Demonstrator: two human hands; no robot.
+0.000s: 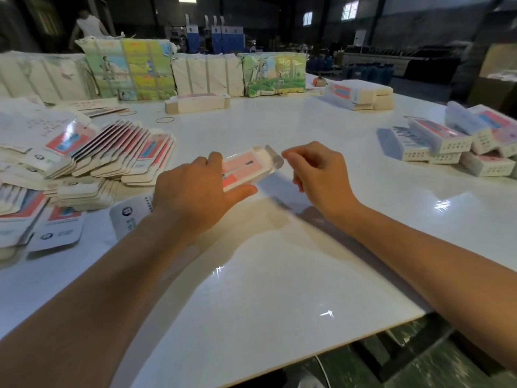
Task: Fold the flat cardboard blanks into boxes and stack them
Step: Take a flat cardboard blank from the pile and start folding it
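While left hand [195, 189] holds box [246, 169] | right hand [319, 175] beside | print unreadable

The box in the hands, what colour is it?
Pink and white box, seen from the head view.

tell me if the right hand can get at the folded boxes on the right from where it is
Probably yes. The right hand holds nothing, and only bare table lies between it and the folded boxes; it would need a stretch outward.
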